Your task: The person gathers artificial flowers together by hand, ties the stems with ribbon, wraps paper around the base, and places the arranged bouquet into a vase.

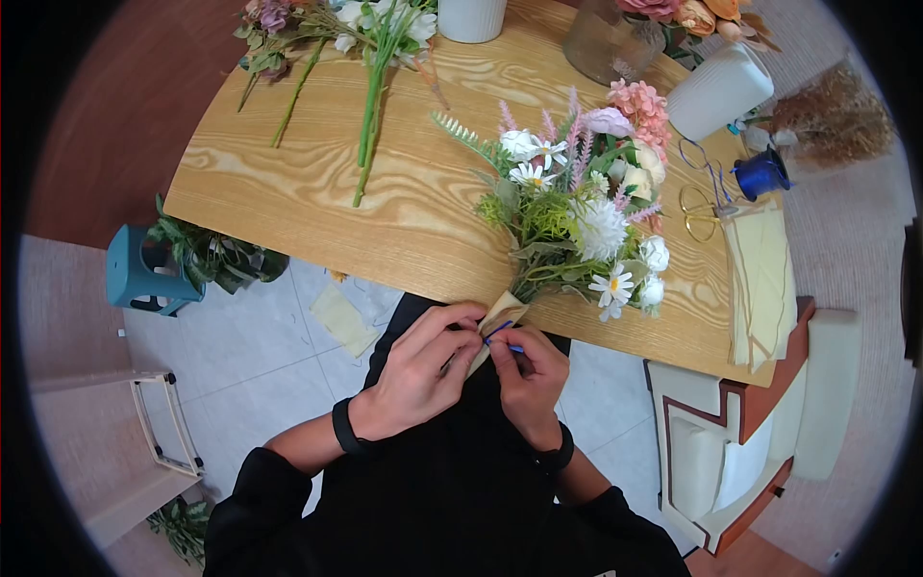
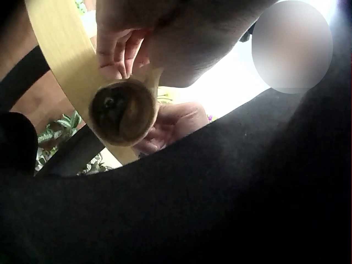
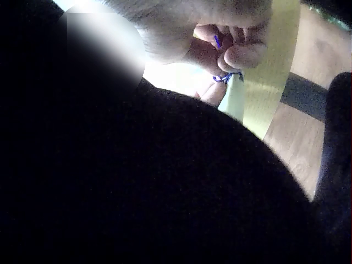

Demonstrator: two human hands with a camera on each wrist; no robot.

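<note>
A bouquet of mixed flowers (image 1: 586, 212) lies at the table's front edge, its stems toward my body. Cream paper (image 1: 507, 308) wraps the stems in a tube. My left hand (image 1: 423, 361) grips this tube from the left side. In the left wrist view, the round lower end of the paper tube (image 2: 148, 113) faces the camera, dark inside. My right hand (image 1: 531, 380) pinches a thin blue ribbon (image 1: 499, 330) that crosses the paper. Close to the fingertips in the right wrist view, the ribbon (image 3: 228, 77) looks bunched around the wrap.
On the wooden table (image 1: 288, 192), loose green stems (image 1: 370, 125) lie at the back left. Gold-handled scissors (image 1: 699, 213), a blue ribbon spool (image 1: 760, 174) and cream paper sheets (image 1: 760, 288) are at the right. A glass vase (image 1: 611, 43) and white vases (image 1: 721, 88) stand behind.
</note>
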